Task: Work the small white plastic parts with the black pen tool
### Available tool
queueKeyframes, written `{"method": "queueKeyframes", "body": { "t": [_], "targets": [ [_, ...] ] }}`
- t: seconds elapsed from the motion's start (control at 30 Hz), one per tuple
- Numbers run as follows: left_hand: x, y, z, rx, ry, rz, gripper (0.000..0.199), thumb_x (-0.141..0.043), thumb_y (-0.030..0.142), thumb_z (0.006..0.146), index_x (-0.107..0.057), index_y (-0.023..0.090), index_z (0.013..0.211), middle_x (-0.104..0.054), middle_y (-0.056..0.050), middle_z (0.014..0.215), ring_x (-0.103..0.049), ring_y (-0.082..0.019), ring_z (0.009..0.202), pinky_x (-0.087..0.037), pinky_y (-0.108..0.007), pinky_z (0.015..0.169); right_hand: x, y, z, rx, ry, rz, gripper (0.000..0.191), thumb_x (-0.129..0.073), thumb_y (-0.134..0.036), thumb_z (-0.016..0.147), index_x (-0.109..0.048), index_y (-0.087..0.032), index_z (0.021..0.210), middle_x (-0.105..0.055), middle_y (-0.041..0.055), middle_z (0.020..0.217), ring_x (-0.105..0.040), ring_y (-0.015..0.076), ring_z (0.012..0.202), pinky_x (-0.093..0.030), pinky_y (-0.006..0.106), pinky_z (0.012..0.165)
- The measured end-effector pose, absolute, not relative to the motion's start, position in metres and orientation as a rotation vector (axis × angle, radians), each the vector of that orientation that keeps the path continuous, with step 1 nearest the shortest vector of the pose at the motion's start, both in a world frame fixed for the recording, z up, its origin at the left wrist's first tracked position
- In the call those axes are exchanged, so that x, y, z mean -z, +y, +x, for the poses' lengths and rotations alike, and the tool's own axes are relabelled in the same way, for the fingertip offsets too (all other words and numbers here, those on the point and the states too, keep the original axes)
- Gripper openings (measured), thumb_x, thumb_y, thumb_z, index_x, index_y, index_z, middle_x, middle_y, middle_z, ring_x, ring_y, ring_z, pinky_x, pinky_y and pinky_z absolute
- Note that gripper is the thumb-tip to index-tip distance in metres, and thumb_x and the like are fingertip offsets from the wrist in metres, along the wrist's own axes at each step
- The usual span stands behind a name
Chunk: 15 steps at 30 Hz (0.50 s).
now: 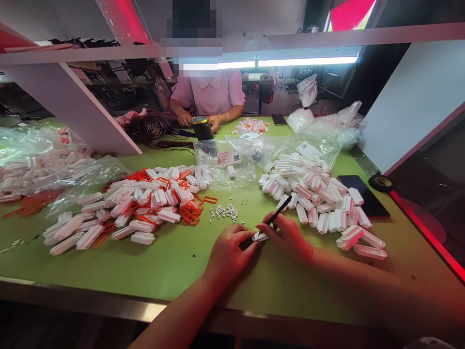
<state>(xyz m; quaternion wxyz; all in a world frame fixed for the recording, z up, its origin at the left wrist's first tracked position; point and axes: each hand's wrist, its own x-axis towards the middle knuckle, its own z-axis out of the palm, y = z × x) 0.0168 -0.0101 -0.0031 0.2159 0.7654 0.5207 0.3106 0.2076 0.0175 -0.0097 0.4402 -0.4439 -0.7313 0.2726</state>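
Near the middle of the green table (pixel 156 271), my left hand (pixel 230 249) pinches a small white connector (pixel 260 236) between thumb and fingers. My right hand (pixel 289 237) is closed around a thin black pen-like tool (pixel 279 210), whose lower end meets the connector. Just beyond my left hand lie tiny white pieces (pixel 227 212) in a loose cluster. White connectors mixed with red-orange frames (pixel 191 212) form a heap to the left. Another heap of white connectors (pixel 312 186) is beyond my right hand.
Clear plastic bags (pixel 240 169) lie behind the tiny pieces. A dark phone-like slab (pixel 363 196) and a black tape roll (pixel 380 182) are at the right. Across the table a person (pixel 209 94) sits behind a dark can (pixel 202 131). White partitions (pixel 90 106) flank the table.
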Motion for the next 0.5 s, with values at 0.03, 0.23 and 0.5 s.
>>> {"method": "queueKeyframes", "body": {
  "t": [0.03, 0.23, 0.5],
  "targets": [
    [0.0039, -0.0099, 0.0165, -0.869, 1.439, 2.124, 0.015, -0.072, 0.029, 0.087, -0.079, 0.026, 0.1, -0.07, -0.002, 0.088, -0.066, -0.019, 0.087, -0.052, -0.029, 0.08, 0.0102, 0.018, 0.207, -0.702, -1.794, -1.112, 0.03, -0.059, -0.046, 0.097, -0.064, -0.02, 0.081, -0.068, 0.0018, 0.072, -0.06, 0.0147, 0.064, -0.049, 0.024, 0.059],
    [0.0049, -0.0093, 0.0158, -0.859, 1.444, 2.136, 0.016, -0.072, 0.029, 0.087, -0.079, 0.025, 0.1, -0.07, -0.003, 0.088, -0.066, -0.019, 0.087, -0.052, -0.03, 0.081, 0.0092, 0.0198, 0.2053, -0.783, -1.743, -1.122, 0.035, -0.058, -0.051, 0.096, -0.063, -0.02, 0.079, -0.068, 0.0014, 0.071, -0.06, 0.0144, 0.062, -0.048, 0.024, 0.058],
    [-0.0002, -0.0104, 0.0174, -0.848, 1.442, 2.143, 0.015, -0.07, 0.029, 0.088, -0.079, 0.025, 0.099, -0.07, -0.003, 0.088, -0.065, -0.019, 0.086, -0.052, -0.029, 0.08, 0.011, 0.0205, 0.2061, -0.728, -1.803, -1.091, 0.031, -0.058, -0.047, 0.097, -0.063, -0.02, 0.083, -0.068, 0.0017, 0.072, -0.059, 0.0142, 0.062, -0.047, 0.024, 0.06]
  ]
}}
